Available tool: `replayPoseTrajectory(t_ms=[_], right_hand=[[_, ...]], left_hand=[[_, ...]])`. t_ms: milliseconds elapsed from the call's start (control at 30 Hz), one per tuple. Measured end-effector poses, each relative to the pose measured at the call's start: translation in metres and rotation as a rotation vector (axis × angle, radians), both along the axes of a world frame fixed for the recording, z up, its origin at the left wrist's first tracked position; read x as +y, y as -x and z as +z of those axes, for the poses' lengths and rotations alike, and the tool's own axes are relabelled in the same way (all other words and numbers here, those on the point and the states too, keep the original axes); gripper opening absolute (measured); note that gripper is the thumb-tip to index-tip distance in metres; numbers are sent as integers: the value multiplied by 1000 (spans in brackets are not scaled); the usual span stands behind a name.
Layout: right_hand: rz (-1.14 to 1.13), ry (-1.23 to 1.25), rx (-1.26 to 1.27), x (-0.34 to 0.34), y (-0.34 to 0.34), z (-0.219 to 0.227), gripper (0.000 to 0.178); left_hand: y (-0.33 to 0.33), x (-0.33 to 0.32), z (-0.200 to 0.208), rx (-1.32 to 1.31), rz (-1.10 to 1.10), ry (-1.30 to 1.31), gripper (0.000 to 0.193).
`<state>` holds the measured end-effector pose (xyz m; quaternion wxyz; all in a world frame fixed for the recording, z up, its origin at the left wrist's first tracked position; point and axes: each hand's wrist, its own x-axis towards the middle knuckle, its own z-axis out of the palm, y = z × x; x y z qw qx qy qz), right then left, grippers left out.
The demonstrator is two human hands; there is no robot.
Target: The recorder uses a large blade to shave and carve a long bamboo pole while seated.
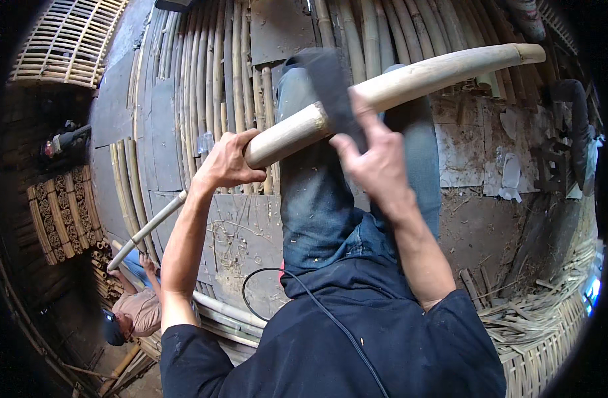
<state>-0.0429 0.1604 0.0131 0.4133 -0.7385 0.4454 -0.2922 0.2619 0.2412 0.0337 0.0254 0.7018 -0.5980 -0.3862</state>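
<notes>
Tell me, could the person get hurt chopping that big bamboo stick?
Maybe, in two ways. The left hand grips the bamboo pole close to where the dark blade in the right hand meets it, so a slip might nick the fingers. The pole also lies across the person's legs in jeans, so a blade that skids off could strike a leg.

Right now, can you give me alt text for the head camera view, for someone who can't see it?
A person's left hand grips the end of a thick pale bamboo pole across their knees while the right hand holds a dark blade against it. Bamboo poles cover the floor; another person crouches at lower left.
</notes>
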Motion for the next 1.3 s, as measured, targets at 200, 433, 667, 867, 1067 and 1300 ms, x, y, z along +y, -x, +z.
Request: replayPoseTrajectory(t_ms=[200,433,667,867,1067,1300], right_hand=[[-63,-39,63,-6,-2,-3,87],[30,8,126,6,-8,-6,89],[-72,17,82,-4,5,-3,85],[-76,43,-38,-2,-3,-14,85],[157,-51,91,39,-26,-17,78],[-117,33,36,-3,2,0,78]], left_hand=[[10,21,-12,-36,-2,195,64],[14,31,-17,-100,10,257,53],[21,22,-13,-40,9,278,54],[6,30,-15,-11,-7,281,51],[18,14,-16,21,-5,200,58],[6,-1,-8,144,12,47,59]])
